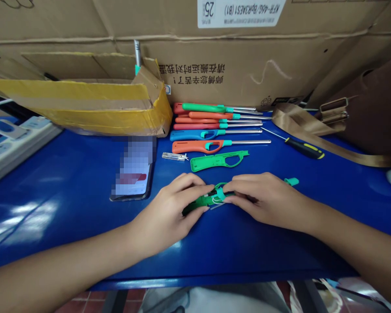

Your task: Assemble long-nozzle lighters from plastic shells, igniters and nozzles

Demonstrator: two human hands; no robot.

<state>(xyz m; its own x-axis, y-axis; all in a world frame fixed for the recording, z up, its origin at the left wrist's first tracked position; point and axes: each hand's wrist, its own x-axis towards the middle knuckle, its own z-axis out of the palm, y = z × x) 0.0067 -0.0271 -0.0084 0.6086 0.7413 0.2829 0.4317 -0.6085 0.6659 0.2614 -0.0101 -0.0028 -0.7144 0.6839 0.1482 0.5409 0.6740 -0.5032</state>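
My left hand [176,204] grips the open green body half of a long-necked lighter [206,201] low over the blue table, thumb below and fingers above. At its other end, the fingers of my right hand [263,198] pinch a small teal plastic piece [220,194], set against the lighter body. Thin white wire and a dark part show beside that piece; my fingers cover the rest. Just beyond my hands lies the matching green shell half [208,163], its hollow side up. A clear fuel tank [173,156] rests to its left. Past my right hand is a teal cap [291,181].
Several whole lighters [198,146] lie in a stack farther back. A screwdriver [304,148] and brown strap [326,134] are right of them. Leftward are a phone [146,174], a yellow-taped cardboard box [117,117] and a power strip [16,139]. Large cardboard [247,56] stands behind.
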